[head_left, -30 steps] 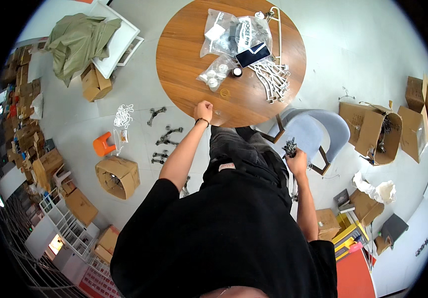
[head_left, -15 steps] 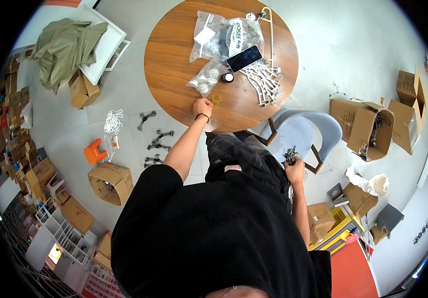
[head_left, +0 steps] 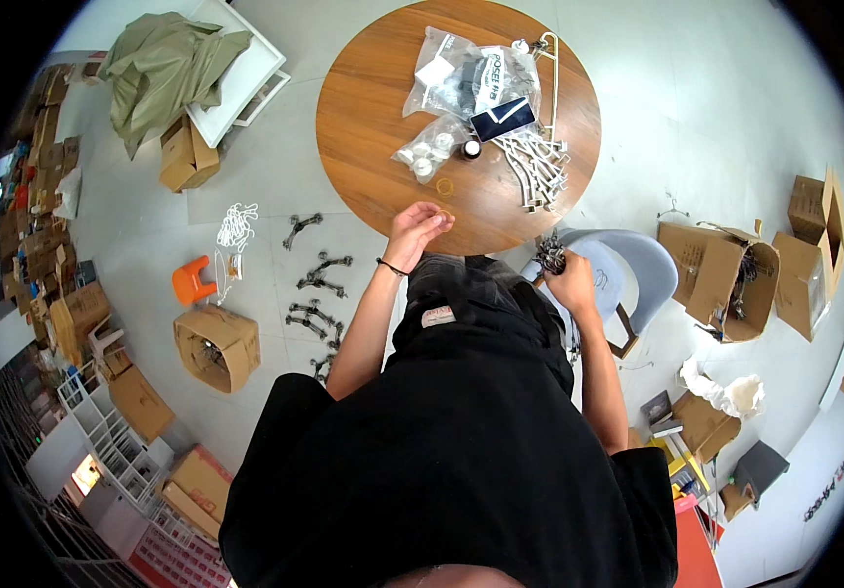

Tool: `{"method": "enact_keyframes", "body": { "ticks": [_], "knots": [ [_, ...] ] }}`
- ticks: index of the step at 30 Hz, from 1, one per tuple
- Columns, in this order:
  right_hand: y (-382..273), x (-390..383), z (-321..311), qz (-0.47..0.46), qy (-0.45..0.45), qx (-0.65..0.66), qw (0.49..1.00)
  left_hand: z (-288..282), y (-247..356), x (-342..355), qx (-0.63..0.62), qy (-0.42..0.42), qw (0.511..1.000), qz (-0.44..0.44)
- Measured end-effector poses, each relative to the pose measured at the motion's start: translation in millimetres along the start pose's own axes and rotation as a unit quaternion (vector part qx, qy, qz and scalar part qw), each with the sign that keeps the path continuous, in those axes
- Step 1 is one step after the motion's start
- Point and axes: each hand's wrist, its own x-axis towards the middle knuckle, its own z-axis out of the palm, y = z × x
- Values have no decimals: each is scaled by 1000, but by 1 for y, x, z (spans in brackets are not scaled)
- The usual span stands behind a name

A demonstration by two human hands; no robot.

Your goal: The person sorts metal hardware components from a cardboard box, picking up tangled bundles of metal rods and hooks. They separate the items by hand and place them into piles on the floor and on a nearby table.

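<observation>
At the near edge of the round wooden table, my left hand [head_left: 414, 233] is closed in a pinch on a thin yellowish rubber band [head_left: 446, 217]. More yellow rubber bands [head_left: 445, 186] lie on the table just beyond it. My right hand [head_left: 571, 281] grips a bundle of dark clip hangers [head_left: 550, 253] beside the table's near right edge; its lower part is hidden by my hand and body. White metal hangers [head_left: 532, 169] lie in a heap on the table. Near them are a black phone [head_left: 502, 119], a small dark jar [head_left: 471, 150] and a clear bag of white round pieces [head_left: 429, 147].
A blue-grey chair [head_left: 643, 269] stands close to my right hand. Cardboard boxes [head_left: 701, 279] stand at the right. On the left floor are dark hangers [head_left: 326, 274], white hangers [head_left: 237, 226], an orange stool [head_left: 193, 280] and an open carton [head_left: 216, 348].
My left hand has drawn back from the rubber bands toward me, now with one in its fingertips. My right hand has brought the hanger bundle up and inward, nearer the table.
</observation>
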Motion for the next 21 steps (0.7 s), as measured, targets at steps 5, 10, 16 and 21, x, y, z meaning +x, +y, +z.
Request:
{"method": "enact_keyframes", "body": {
  "ticks": [5,10,16,21],
  "knots": [
    [-23,-4,1,-37,-12,4,999,35,20,-34,-104,-55,992,54],
    [-45,-12,-1,-74,-7,14,997,52,31,-50,-99,-114,983,106],
    [-57,-19,-1,-110,27,7,994,105,62,-68,141,-131,977,93],
    [-71,-27,-4,-155,42,-54,985,134,63,-67,378,-156,903,132]
  ]
}}
